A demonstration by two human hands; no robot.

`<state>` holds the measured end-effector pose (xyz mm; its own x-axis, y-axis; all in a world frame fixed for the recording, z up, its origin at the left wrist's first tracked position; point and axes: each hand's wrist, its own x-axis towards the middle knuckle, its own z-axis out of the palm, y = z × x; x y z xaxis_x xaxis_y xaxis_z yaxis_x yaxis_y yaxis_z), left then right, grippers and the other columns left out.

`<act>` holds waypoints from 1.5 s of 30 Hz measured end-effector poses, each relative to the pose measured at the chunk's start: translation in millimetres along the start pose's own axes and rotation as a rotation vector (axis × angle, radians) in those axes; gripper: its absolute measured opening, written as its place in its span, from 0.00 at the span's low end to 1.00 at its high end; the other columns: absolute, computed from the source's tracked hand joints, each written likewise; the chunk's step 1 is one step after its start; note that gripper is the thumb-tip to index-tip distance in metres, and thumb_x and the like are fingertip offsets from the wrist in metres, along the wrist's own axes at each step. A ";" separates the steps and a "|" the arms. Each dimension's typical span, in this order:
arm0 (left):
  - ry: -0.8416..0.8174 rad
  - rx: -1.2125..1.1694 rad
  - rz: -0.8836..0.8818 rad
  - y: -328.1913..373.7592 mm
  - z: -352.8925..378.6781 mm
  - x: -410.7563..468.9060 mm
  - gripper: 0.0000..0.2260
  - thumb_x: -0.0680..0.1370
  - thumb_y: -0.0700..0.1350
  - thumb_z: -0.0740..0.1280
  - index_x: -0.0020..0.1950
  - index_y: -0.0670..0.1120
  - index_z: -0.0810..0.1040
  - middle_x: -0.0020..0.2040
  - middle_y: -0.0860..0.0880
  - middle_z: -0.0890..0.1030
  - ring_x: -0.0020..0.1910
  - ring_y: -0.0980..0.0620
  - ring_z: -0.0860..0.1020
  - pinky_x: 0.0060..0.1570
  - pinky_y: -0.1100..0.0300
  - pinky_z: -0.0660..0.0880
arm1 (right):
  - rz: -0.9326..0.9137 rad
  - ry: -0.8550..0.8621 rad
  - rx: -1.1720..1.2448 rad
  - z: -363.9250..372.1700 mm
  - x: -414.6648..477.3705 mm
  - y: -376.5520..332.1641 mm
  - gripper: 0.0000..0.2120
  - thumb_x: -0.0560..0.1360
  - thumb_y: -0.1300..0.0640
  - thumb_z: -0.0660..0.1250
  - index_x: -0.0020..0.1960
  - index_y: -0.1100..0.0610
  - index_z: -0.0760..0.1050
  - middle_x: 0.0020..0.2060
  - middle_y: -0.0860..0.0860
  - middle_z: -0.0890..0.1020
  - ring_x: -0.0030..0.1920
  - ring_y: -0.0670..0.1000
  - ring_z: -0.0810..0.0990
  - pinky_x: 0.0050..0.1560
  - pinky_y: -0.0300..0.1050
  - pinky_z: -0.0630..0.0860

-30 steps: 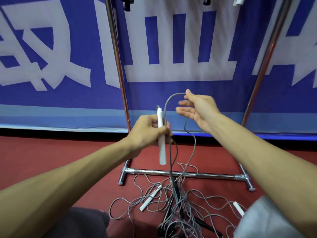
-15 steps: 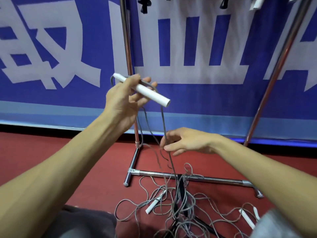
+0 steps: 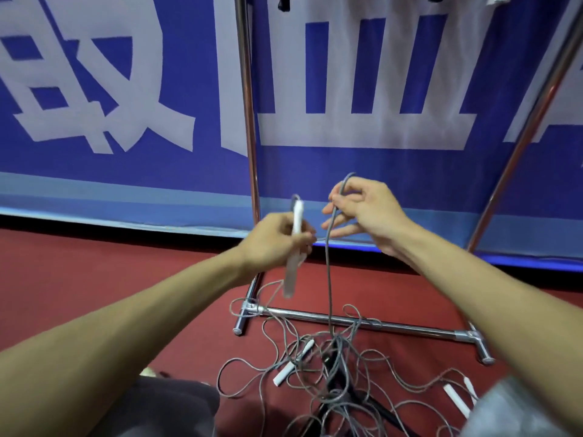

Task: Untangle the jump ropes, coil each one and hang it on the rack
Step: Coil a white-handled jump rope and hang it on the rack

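Holding hand: my left hand is in front of the rack, close to its left pole and well above its bottom bar. Its fingers are curled round a white handle.
White handle: it stands almost straight up in that fist. A bit of rope loops out of its top end. Its lower end looks blurry.
Grey rope: the grey rope hangs in one long line between the rack's two poles. It runs down past the bottom bar into the heap.
Pinching hand: my right hand is just right of the handle, also above the bottom bar. Thumb and first finger pinch the rope near its top bend. The other fingers are spread out and touch nothing.
Tangle: the tangle of grey ropes lies on the floor on my side of the bottom bar. One strand loops over the bar. A loose handle lies in the heap, and more white handles lie toward the rack's right foot.
Step in hand: I think I am coiling one rope, loop by loop, up to the handle.
Far along: early, I think, as most of the rope is in the heap.
Next move: bring the pinched bit over to the fist, tuck it in, then reach down for more rope. Pull slowly, or the heap may snag and come up too.
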<state>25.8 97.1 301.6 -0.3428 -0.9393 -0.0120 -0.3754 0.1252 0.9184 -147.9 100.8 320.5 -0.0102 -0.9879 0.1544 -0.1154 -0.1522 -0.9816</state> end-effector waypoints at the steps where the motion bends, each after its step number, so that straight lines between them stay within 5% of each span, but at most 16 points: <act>1: -0.072 0.059 0.003 -4.4 6.6 -0.4 0.04 0.80 0.39 0.65 0.51 0.39 0.79 0.51 0.38 0.83 0.46 0.49 0.81 0.40 0.60 0.77 | -0.019 0.013 0.047 -2.6 0.1 -5.0 0.06 0.80 0.65 0.62 0.44 0.59 0.72 0.37 0.57 0.81 0.31 0.53 0.84 0.31 0.46 0.82; 3: -0.184 0.139 0.012 -8.8 20.3 -2.7 0.07 0.81 0.40 0.64 0.54 0.37 0.78 0.50 0.40 0.83 0.47 0.51 0.81 0.36 0.69 0.75 | -0.041 0.048 0.148 -9.3 0.2 -14.8 0.06 0.80 0.64 0.62 0.44 0.59 0.72 0.36 0.55 0.81 0.32 0.54 0.84 0.30 0.45 0.82; 6: -0.253 0.154 0.032 -10.2 38.8 -2.3 0.08 0.82 0.40 0.62 0.56 0.37 0.77 0.51 0.44 0.83 0.51 0.49 0.83 0.40 0.69 0.76 | -0.066 0.103 0.272 -20.2 -0.9 -22.2 0.05 0.80 0.64 0.62 0.46 0.60 0.73 0.37 0.54 0.82 0.34 0.54 0.85 0.30 0.45 0.80; 12: -0.147 0.093 0.097 -4.4 55.0 1.4 0.05 0.81 0.39 0.64 0.44 0.43 0.76 0.45 0.38 0.84 0.44 0.42 0.84 0.45 0.54 0.81 | -0.003 0.232 0.497 -40.2 2.3 -18.6 0.05 0.81 0.63 0.61 0.48 0.62 0.73 0.41 0.57 0.82 0.37 0.55 0.86 0.34 0.45 0.81; 17: -0.024 -0.186 0.073 17.5 54.4 -0.3 0.04 0.80 0.37 0.64 0.45 0.41 0.75 0.39 0.41 0.84 0.37 0.44 0.84 0.32 0.59 0.78 | 0.142 0.337 0.371 -51.9 -0.2 -9.5 0.10 0.83 0.57 0.57 0.50 0.63 0.72 0.39 0.58 0.81 0.34 0.55 0.84 0.32 0.45 0.82; 23: 0.141 -0.434 0.165 48.7 32.8 -0.1 0.03 0.81 0.37 0.64 0.48 0.39 0.75 0.41 0.43 0.84 0.42 0.40 0.84 0.43 0.48 0.83 | 0.245 0.086 -0.110 -41.1 -5.1 -0.5 0.11 0.80 0.68 0.54 0.47 0.60 0.74 0.45 0.59 0.79 0.36 0.54 0.80 0.31 0.45 0.81; 27: 0.230 -0.545 0.187 56.4 13.2 1.3 0.03 0.81 0.38 0.64 0.50 0.39 0.74 0.43 0.42 0.84 0.44 0.41 0.85 0.42 0.50 0.83 | 0.314 -0.316 -0.330 -29.1 -8.2 12.0 0.18 0.77 0.74 0.51 0.45 0.58 0.76 0.45 0.56 0.80 0.45 0.55 0.79 0.40 0.42 0.80; 31: 0.303 -0.567 0.230 53.1 -1.2 2.0 0.02 0.81 0.37 0.63 0.49 0.39 0.74 0.45 0.40 0.84 0.44 0.41 0.85 0.39 0.53 0.82 | 0.291 -0.594 -0.471 -20.3 -12.6 20.4 0.15 0.76 0.72 0.59 0.49 0.54 0.77 0.51 0.55 0.79 0.45 0.47 0.76 0.45 0.39 0.74; 38: 0.369 -0.524 0.164 33.9 -8.9 8.7 0.03 0.82 0.41 0.62 0.50 0.44 0.74 0.48 0.43 0.83 0.47 0.47 0.85 0.41 0.54 0.82 | 0.165 -0.203 -0.288 -8.3 -5.3 17.3 0.09 0.80 0.68 0.59 0.46 0.58 0.73 0.39 0.57 0.80 0.36 0.55 0.81 0.37 0.47 0.82; 41: 0.267 -0.363 0.074 20.7 -1.7 9.7 0.03 0.82 0.40 0.62 0.51 0.44 0.75 0.47 0.45 0.83 0.42 0.50 0.84 0.41 0.54 0.79 | 0.088 -0.027 -0.151 -10.9 -1.9 6.1 0.09 0.80 0.69 0.57 0.48 0.61 0.74 0.40 0.58 0.79 0.35 0.55 0.80 0.34 0.47 0.82; 45: 0.053 -0.094 0.012 8.3 18.1 5.9 0.03 0.80 0.38 0.65 0.52 0.44 0.77 0.53 0.39 0.83 0.44 0.52 0.82 0.32 0.67 0.74 | -0.008 0.090 -0.009 -14.5 -0.9 -5.4 0.10 0.81 0.69 0.56 0.47 0.61 0.74 0.38 0.56 0.79 0.32 0.53 0.82 0.32 0.44 0.82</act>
<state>5.0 98.3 302.1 -0.3001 -0.9537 0.0177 -0.2886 0.1084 0.9513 -161.6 102.9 327.2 -0.0983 -0.9801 0.1723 -0.1248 -0.1597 -0.9793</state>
